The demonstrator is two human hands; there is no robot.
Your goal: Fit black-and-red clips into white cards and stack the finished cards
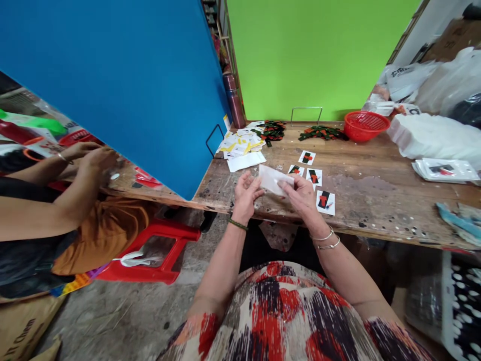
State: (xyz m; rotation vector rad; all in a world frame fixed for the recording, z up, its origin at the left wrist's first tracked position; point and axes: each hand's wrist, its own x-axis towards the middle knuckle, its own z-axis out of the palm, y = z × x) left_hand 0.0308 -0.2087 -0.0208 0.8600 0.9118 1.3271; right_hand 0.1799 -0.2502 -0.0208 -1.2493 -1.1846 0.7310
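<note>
Head view, only one: worn wooden workbench [349, 198], blue panel [112, 75] left of the fingers, lime-green panel [319, 55] ahead of them.

White packet [268, 178] is up between both hands, just over the near part of the bench. Right hand [302, 198]: thumb on top, fingers beneath, gripping the packet. Left hand [245, 195]: fingers half curled at the packet's left edge; can't tell if they pinch it or only touch. Can't tell what's inside either.

Status, my read: mid-batch. Four white square cards [307, 158] lie around the right fingers: three just beyond, one just right, each with dark and red pieces on it. The nearest also carries a small blue-and-red bit, too small to name. By the look of it, those four are laid out but not bagged.

Unused stock is plentiful: loose dark-and-red pieces [272, 131] heaped beyond the fingers, second heap [323, 133] farther right beside a red plastic basket [366, 125]. Yellow-and-white paper slips [240, 143] pile beyond the left fingers.

Likely finished: flat clear packs [447, 170] stacked well right of the right fingers, dark and red contents showing. Count unclear.

Co-worker's hands [98, 159] are well left, past the blue panel.
</note>
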